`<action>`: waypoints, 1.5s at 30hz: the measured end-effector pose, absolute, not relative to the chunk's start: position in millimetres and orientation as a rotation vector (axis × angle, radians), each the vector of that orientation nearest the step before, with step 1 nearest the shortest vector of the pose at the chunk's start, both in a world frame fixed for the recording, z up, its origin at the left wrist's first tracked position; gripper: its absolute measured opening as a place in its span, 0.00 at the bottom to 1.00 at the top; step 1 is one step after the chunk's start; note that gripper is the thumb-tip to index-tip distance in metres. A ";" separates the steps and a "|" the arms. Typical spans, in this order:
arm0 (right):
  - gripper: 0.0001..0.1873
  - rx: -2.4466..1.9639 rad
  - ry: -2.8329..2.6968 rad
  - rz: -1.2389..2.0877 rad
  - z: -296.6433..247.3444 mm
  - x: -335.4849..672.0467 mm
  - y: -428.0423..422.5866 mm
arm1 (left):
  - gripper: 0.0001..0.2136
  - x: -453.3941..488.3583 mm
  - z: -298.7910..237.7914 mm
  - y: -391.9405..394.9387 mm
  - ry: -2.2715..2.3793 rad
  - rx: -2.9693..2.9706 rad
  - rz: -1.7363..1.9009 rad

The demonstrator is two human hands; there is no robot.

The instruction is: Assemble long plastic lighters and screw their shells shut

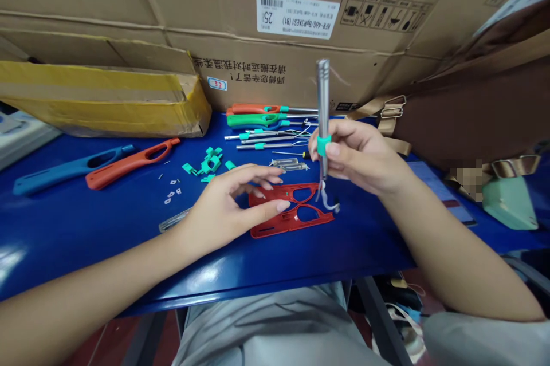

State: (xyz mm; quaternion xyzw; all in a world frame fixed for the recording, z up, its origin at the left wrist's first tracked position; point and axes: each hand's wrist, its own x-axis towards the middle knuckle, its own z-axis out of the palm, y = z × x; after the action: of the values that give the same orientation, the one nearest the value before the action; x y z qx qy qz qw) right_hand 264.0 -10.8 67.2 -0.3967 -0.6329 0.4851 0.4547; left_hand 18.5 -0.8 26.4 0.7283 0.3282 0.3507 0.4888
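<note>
My right hand (361, 154) grips a metal lighter tube (323, 91) upright by its teal collar, with a white wire dangling from the lower end. Fingers apart, my left hand (234, 200) hovers over the left end of two red lighter shell halves (296, 220), which lie side by side on the blue table (206, 274). I cannot tell whether its fingertips touch them. Behind the hands lie several loose metal tubes (268, 140) with teal collars and wires. Small teal plastic parts (209, 162) are heaped beyond my left hand.
Blue (73, 171) and orange-red lighter shells (131, 164) lie at left. Assembled orange (253, 109) and green lighters (251, 120) lie at the back, near clear fuel tanks (290, 164) and a screwdriver (306, 154). A taped carton (103, 97) and a large cardboard wall (232, 22) bound the back; a brown bag (464, 97) stands right.
</note>
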 end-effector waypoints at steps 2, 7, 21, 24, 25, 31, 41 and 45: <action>0.18 -0.945 -1.433 1.314 63.4 256.1 -10.9 | 0.17 18.2 25.3 -0.2 0.766 1.807 0.857; 0.16 -0.873 -1.374 1.527 51.4 243.8 -8.5 | 0.13 16.0 27.5 -0.3 0.796 1.792 0.763; 0.15 -0.994 -1.197 1.585 46.6 240.5 -4.9 | 0.13 13.8 40.1 2.1 0.777 1.734 0.684; 0.15 -1.025 -1.142 1.579 51.2 244.4 -3.4 | 0.13 13.5 41.7 2.2 0.777 1.671 0.677; 0.16 -1.045 -1.134 1.565 51.8 246.3 -2.3 | 0.13 13.4 42.2 2.4 0.777 1.650 0.679; 0.19 -1.203 -1.315 1.278 50.6 260.4 5.3 | 0.13 12.2 42.6 3.7 0.810 1.490 0.608; 0.11 -0.920 -2.584 0.024 55.6 250.9 -18.5 | 0.13 16.4 34.0 3.8 0.748 1.300 0.442; 0.12 -0.902 -2.670 0.377 54.5 252.6 -20.4 | 0.18 16.5 33.7 6.7 0.723 1.429 0.353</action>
State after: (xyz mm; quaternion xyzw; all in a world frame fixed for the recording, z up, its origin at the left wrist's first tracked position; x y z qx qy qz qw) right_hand 252.6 -20.4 54.5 -0.3137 -0.9287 0.1310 0.1485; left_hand 16.5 6.7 33.7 0.6370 0.3223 0.1576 0.6823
